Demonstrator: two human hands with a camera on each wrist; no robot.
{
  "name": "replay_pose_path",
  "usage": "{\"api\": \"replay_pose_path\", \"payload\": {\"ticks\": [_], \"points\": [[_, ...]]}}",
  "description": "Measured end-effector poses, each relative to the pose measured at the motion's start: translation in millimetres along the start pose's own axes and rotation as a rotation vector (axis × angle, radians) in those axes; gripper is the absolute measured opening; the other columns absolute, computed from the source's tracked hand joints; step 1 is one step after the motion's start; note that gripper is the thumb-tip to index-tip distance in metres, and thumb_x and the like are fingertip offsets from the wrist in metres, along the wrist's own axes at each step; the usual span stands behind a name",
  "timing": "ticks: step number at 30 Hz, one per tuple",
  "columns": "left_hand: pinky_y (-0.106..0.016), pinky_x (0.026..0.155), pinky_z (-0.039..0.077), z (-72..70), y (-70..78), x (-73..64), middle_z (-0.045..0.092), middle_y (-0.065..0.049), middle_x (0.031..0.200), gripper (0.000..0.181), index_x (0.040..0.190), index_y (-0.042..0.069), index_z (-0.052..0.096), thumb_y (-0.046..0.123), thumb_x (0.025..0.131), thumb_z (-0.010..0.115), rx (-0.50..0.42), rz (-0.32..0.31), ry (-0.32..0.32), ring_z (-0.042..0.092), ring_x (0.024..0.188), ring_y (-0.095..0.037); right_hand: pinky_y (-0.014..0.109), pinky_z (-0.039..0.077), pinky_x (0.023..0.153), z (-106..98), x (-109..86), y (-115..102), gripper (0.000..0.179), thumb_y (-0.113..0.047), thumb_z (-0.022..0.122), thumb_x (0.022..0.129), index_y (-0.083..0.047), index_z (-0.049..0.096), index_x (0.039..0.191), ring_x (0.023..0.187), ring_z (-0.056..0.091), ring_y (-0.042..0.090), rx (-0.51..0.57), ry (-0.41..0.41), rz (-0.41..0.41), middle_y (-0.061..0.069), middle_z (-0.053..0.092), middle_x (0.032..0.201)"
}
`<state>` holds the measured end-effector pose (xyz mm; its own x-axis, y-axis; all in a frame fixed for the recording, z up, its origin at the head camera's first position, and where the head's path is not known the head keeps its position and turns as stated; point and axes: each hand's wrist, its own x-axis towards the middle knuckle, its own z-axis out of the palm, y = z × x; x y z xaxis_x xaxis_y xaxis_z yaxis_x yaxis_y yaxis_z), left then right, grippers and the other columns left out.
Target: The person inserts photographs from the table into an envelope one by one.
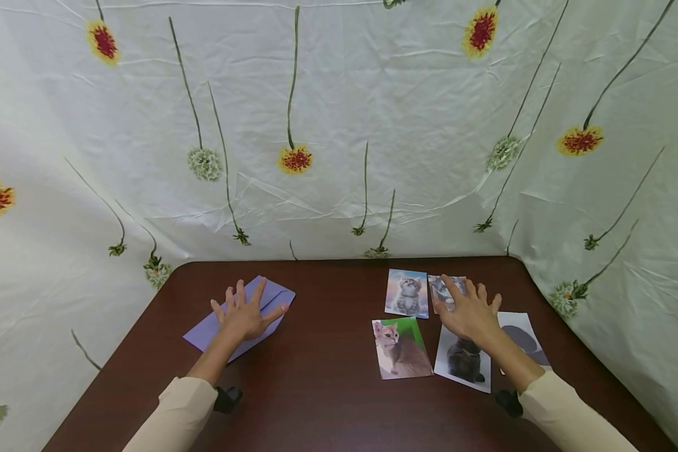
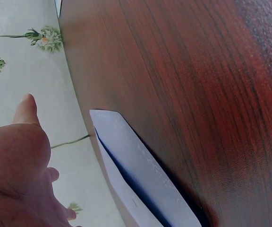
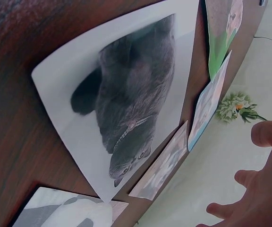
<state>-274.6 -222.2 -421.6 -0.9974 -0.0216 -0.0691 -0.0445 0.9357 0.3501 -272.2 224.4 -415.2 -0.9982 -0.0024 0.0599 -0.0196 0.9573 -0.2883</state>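
My left hand (image 1: 243, 321), fingers spread, is over a purple envelope (image 1: 204, 333) lying aslant on the left of the table. The envelope's flap stands slightly raised in the left wrist view. On the right, my right hand (image 1: 470, 317) is spread above a group of cat photos, gripping nothing. Beneath its wrist side lies a photo of a dark cat (image 1: 464, 363) wearing a collar. A fluffy kitten photo (image 1: 407, 294) and a photo of a cat on green (image 1: 402, 350) lie to its left. Its fingers partly cover another cat photo (image 1: 435, 285); a grey-and-white photo (image 1: 522, 339) lies partly behind the forearm.
The dark brown wooden table (image 1: 328, 364) has rounded far corners. A white cloth with printed flowers (image 1: 339, 113) hangs behind it and along both sides. Bare wood separates the envelope from the photos. Each wrist wears a dark camera, close to a cream sleeve (image 1: 175, 414).
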Motion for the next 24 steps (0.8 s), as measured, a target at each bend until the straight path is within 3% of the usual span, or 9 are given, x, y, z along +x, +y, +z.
{"api": "replay_pose_path", "payload": {"ticks": [17,24], "points": [[-0.079,0.109,-0.011,1.5,-6.4,0.5,-0.006,-0.037,0.163,0.097,0.164,0.014,0.011,0.068,0.095,0.051,-0.008,-0.011,0.021,-0.006,0.149,-0.061,0.081,0.006,0.11,12.5,-1.7,1.4,0.071,-0.049,0.047,0.101,-0.017,0.029,0.161,0.146,0.018,0.062,0.012,0.027,-0.04,0.035,0.02,0.162],[-0.081,0.11,-0.006,0.4,-12.4,4.3,-0.002,-0.04,0.162,0.097,0.164,0.015,0.011,0.07,0.095,0.051,0.006,-0.031,0.02,-0.003,0.148,-0.063,0.08,0.008,0.109,19.5,-3.3,-2.8,0.072,-0.048,0.05,0.101,-0.019,0.027,0.162,0.146,0.02,0.06,0.021,0.024,-0.08,0.034,0.028,0.159]]}}
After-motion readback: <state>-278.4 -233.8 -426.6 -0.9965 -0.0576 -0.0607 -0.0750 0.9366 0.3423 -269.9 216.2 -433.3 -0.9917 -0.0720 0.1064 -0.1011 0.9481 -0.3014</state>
